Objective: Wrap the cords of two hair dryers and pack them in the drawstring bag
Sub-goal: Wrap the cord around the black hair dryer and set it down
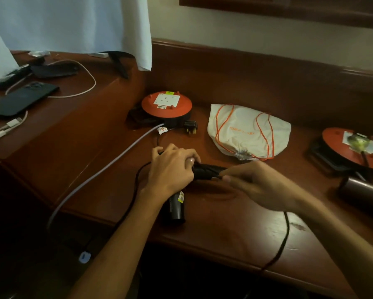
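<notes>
A black hair dryer (pixel 177 207) lies on the table (pixel 235 221) at centre, barrel pointing near, handle lying to the right. The handle end is gripped by the left hand (pixel 172 169), fingers curled round it. The black cord (pixel 285 238) is pinched by the right hand (pixel 256 186) against the handle, where some turns are already wound. The rest of the cord trails from under the right wrist over the near edge of the table.

The drawstring bag (pixel 249 130) lies flat, far and to the right of the hands, mouth gathered shut. A second dryer (pixel 362 188) appears to lie at the right edge; this is not certain.

Risks, as judged:
- Loose turns could slip off the handle if the pinch is eased.
- The hanging cord could snag on the table edge and drag the dryer.
- A second black lead (pixel 138 180) and a grey cable (pixel 108 167) run to the left of the left hand; either could be caught up in the wrap.
- The bag's closed mouth will need both hands, so the wrap may spring loose.
</notes>
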`<act>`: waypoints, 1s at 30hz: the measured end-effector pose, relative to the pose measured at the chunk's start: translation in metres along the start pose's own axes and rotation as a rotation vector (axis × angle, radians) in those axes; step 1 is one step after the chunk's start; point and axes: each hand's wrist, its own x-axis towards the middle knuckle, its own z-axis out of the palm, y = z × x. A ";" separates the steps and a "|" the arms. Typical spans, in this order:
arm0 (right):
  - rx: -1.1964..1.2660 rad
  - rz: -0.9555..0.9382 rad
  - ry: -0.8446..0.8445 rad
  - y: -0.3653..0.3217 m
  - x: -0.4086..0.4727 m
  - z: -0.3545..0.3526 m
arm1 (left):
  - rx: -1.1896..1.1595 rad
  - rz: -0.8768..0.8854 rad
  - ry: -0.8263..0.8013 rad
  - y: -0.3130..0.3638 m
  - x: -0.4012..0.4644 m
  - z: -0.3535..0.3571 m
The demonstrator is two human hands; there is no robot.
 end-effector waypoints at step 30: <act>-0.005 0.032 -0.169 0.027 0.136 0.002 | -0.273 0.031 -0.067 -0.032 -0.007 -0.014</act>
